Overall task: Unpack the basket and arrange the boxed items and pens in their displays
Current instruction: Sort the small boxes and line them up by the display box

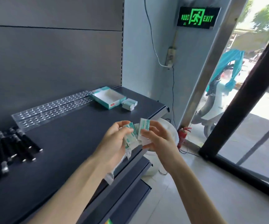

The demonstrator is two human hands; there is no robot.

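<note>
Over the shelf edge [137, 156], left hand [114, 141] grips small boxes [131, 135]; right hand [158, 139] pinches one box [144, 128].

Over the shelf's near right edge, the left hand [114, 139] grips a stack of small boxes [131, 135], white and teal. The right hand [159, 139] pinches a single small box [144, 126] upright just beside it. At the far right an open display carton [112, 104] lies flat, with loose boxes [129, 104] just to its right. Black pens [12, 146] lie side by side at the left, and a clear holed rack [54, 109] runs behind them.
</note>
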